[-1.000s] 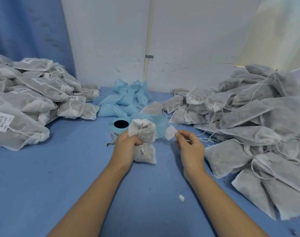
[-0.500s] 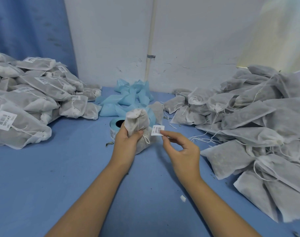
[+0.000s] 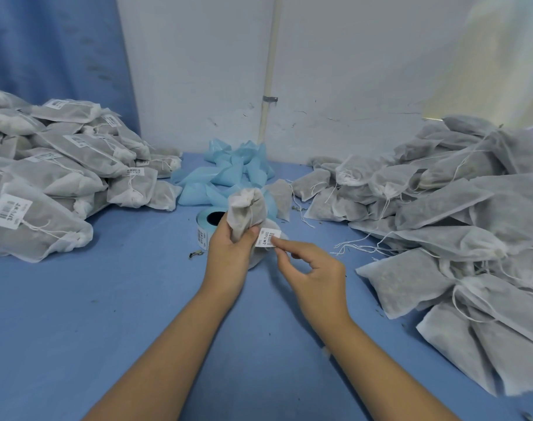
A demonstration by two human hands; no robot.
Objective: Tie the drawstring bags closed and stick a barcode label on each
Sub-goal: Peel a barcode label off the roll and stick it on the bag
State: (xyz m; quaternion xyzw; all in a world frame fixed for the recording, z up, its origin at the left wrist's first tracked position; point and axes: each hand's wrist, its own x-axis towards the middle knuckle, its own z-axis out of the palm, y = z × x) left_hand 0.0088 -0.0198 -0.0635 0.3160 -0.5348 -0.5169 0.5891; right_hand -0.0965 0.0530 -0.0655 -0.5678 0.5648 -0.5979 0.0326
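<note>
Your left grip (image 3: pixel 229 253) curled round the drawstring bag (image 3: pixel 247 211) above the middle of the worktop (image 3: pixel 107 314), toward its far edge, while your right grip (image 3: pixel 314 268) pinched the barcode label (image 3: pixel 268 237) just beside it.

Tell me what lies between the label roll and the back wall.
In the head view, a heap of crumpled light-blue paper lies between the label roll and the wall.
</note>
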